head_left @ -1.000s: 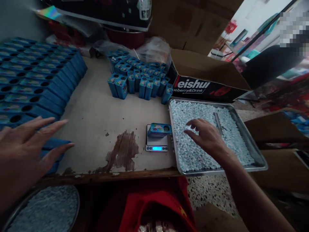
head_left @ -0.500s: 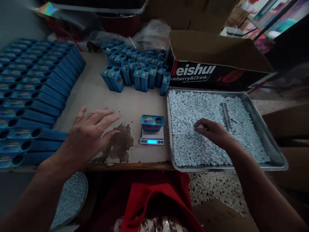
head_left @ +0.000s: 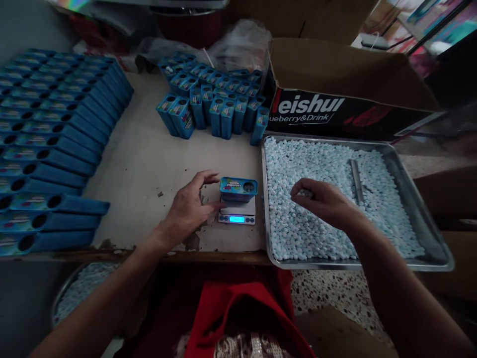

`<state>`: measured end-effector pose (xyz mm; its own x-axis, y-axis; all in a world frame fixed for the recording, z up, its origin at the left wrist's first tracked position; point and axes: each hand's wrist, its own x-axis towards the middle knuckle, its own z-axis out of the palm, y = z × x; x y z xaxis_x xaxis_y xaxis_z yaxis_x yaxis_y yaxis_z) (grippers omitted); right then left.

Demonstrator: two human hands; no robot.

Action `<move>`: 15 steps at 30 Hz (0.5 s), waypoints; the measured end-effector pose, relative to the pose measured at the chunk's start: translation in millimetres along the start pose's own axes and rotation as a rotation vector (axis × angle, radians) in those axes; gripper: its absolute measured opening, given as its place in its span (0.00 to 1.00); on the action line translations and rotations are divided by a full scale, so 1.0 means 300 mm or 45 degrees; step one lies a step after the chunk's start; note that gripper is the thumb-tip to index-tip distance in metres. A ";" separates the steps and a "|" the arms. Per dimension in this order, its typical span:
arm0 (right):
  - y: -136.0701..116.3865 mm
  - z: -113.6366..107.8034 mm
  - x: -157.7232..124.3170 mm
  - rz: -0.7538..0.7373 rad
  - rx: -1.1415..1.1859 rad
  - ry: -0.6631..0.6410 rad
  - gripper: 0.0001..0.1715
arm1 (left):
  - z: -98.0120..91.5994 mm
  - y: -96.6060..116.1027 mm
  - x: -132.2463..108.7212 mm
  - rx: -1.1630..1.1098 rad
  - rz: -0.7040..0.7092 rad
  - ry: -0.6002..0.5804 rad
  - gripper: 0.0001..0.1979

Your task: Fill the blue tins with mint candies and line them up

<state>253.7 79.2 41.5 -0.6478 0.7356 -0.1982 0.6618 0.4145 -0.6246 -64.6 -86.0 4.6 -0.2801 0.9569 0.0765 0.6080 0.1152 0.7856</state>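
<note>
On a small digital scale [head_left: 237, 219] with a lit blue display stands a blue candy box [head_left: 238, 187] with a round hole in its top. My left hand [head_left: 191, 203] is at the box's left side, thumb and fingers spread apart, with nothing in it; whether the fingertips touch the box is unclear. Over the metal tray [head_left: 265, 199] of pale blue and white candies [head_left: 298, 228], my right hand [head_left: 322, 199] is curled around some candies, which show between its fingers. A flat metal strip [head_left: 357, 180] lies on the candies to its right.
Rows of blue boxes [head_left: 70, 124] cover the table's left side. More blue boxes [head_left: 223, 112] stand at the back middle. An open cardboard box [head_left: 335, 112] sits behind the tray. Below the table's front edge, at lower left, is a round container of candies [head_left: 84, 288].
My left hand has moved right, from the bare tabletop to beside the box on the scale. My right hand has shifted slightly left, and candies now show in it.
</note>
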 end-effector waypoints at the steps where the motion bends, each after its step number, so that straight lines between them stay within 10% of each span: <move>1: -0.006 -0.003 0.005 -0.026 -0.079 -0.022 0.08 | 0.014 0.004 0.005 -0.033 -0.036 -0.020 0.33; 7: -0.043 0.044 0.003 -0.089 0.015 0.255 0.13 | 0.053 0.046 0.049 -0.093 0.064 -0.162 0.12; 15: -0.139 0.241 0.108 0.392 2.154 0.248 0.17 | 0.066 0.222 0.251 0.498 1.419 0.192 0.12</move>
<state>177.9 47.0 6.6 -0.4482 0.7748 -0.4459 -0.4369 -0.6250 -0.6469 -30.3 -0.8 50.5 0.4780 0.5433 0.6902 0.7497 -0.6618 0.0017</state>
